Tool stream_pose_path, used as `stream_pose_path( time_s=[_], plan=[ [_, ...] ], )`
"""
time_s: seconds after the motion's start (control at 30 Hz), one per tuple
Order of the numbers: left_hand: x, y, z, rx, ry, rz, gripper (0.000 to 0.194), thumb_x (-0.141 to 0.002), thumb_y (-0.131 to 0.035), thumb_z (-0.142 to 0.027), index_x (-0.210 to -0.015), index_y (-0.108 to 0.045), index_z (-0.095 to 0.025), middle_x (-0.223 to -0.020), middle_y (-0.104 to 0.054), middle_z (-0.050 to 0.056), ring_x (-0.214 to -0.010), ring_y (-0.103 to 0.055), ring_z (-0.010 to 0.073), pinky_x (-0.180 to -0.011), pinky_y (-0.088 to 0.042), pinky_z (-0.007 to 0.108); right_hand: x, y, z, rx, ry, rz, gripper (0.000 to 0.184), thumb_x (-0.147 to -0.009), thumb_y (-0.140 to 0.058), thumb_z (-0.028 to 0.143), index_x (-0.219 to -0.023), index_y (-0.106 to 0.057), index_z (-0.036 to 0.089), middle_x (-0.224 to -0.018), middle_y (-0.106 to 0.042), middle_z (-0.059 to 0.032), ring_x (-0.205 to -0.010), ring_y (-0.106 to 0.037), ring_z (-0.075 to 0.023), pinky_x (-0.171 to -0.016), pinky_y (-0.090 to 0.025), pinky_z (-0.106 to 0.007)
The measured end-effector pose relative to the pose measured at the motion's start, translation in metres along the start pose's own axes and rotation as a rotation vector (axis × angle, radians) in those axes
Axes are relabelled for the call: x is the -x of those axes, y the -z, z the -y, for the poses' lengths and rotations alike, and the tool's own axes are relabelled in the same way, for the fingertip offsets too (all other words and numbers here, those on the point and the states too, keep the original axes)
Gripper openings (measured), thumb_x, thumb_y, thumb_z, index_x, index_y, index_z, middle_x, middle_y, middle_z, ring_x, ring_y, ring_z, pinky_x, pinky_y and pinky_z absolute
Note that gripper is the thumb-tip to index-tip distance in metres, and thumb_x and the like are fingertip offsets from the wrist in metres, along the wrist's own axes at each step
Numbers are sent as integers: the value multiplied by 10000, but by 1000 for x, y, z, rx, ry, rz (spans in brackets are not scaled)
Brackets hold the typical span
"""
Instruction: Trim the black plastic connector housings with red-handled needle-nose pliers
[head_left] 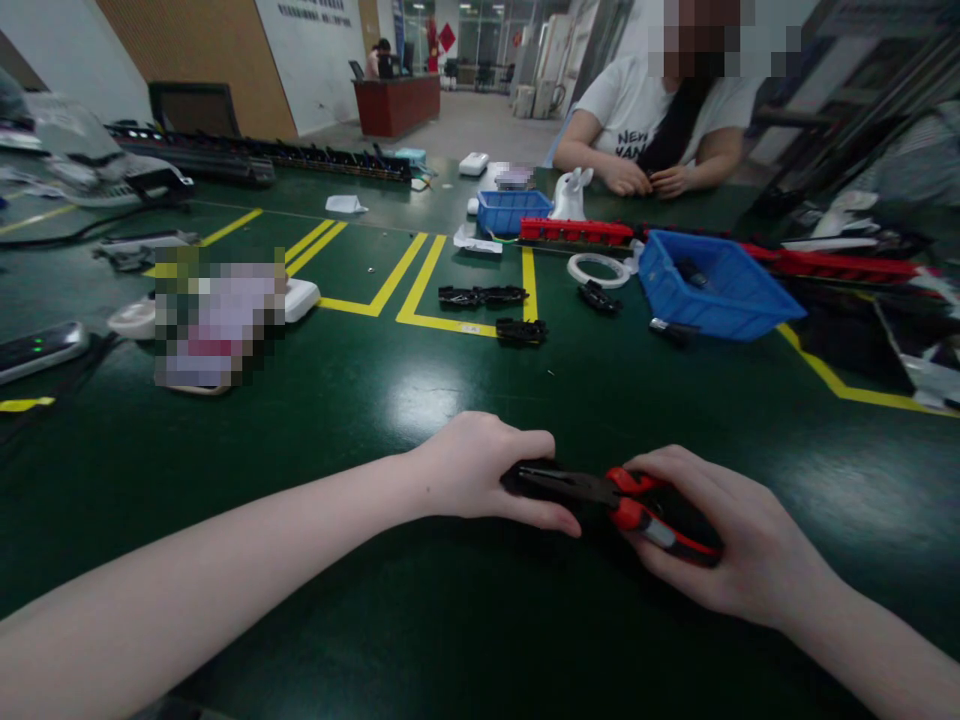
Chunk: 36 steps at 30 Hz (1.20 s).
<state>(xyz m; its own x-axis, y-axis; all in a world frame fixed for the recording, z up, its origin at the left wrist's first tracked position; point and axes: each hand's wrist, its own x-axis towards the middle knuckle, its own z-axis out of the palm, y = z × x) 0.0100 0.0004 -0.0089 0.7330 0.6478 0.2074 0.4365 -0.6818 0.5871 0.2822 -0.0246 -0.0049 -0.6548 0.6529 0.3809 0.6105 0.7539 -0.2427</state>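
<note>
My right hand (720, 530) is closed around a pair of pliers (577, 488) with red-and-black handles, whose dark jaws point left. Between the thumb and fingers of my left hand (480, 470) is a small black part (517, 477), mostly covered by the fingers and the jaws. The jaw tips meet the black part there; how firmly they bite on it I cannot tell. Both hands are just above the green table (360, 430). Farther off lie similar-looking black parts (482, 297), and one (521, 330) rests across a yellow tape line.
A blue bin (712, 290) stands right, beside a white tape roll (598, 270). Behind are a smaller blue bin (514, 212), a white rabbit figure (571, 195) and red strips (577, 232). A phone (225, 325) lies left. Across the table sits a person (660, 130).
</note>
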Motion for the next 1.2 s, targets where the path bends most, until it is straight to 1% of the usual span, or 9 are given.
stream_pose_path(
  time_s=[0.13,0.3,0.53,0.7,0.8,0.9,1.03,1.2],
  plan=[
    [0,-1,0,-43,8,-16,482,-798,-647,-655,-836,-569,-182,-634,-570,-60,-547,-521,97,-540,-312,226,-2,1,4,-74,-55,23,308,-790,-610,297,-1086,-556,228,-904,-682,-42,-701,-666,-185,-591,-540,-305],
    [0,-1,0,-68,1,-37,480,-800,-647,-654,-826,-562,-182,-638,-582,-57,-547,-524,99,-556,-321,227,-4,2,8,-136,-100,37,276,-805,-597,299,-1071,-559,233,-885,-676,-40,-691,-661,-181,-582,-540,-298],
    [0,-2,-1,-118,-7,-48,491,-801,-638,-665,-820,-566,-180,-634,-592,-50,-550,-533,110,-572,-320,229,-4,4,6,-156,-97,90,293,-811,-606,294,-1093,-546,238,-893,-659,-34,-708,-649,-164,-590,-538,-278],
    [0,-1,-1,-84,-11,-31,491,-800,-640,-662,-784,-557,-178,-622,-574,-52,-543,-519,107,-568,-316,227,-4,3,8,-176,-127,110,264,-828,-576,284,-1085,-545,235,-884,-651,-37,-703,-642,-164,-593,-533,-287],
    [0,0,-1,-31,-10,-20,487,-801,-642,-658,-780,-560,-179,-606,-556,-55,-545,-514,104,-560,-308,222,-2,2,5,-125,-83,105,283,-828,-576,285,-1103,-536,230,-900,-657,-47,-713,-645,-169,-598,-533,-292],
    [0,0,0,13,-35,-4,476,-813,-636,-649,-774,-563,-180,-598,-544,-58,-535,-499,97,-555,-300,220,2,0,-2,1,17,61,344,-819,-588,305,-1146,-526,216,-959,-667,-75,-761,-664,-193,-633,-546,-317],
    [0,-1,0,1,-69,4,490,-809,-637,-651,-730,-539,-177,-564,-506,-65,-514,-480,92,-551,-283,229,7,-2,-9,160,134,-32,385,-818,-571,344,-1164,-533,180,-1003,-666,-119,-832,-673,-242,-669,-552,-356],
    [-1,-2,0,-39,-113,3,506,-803,-645,-650,-698,-505,-175,-547,-484,-75,-512,-483,91,-592,-300,243,6,0,-9,287,220,-78,381,-821,-571,316,-1154,-550,130,-976,-655,-141,-833,-653,-249,-686,-535,-363]
  ],
)
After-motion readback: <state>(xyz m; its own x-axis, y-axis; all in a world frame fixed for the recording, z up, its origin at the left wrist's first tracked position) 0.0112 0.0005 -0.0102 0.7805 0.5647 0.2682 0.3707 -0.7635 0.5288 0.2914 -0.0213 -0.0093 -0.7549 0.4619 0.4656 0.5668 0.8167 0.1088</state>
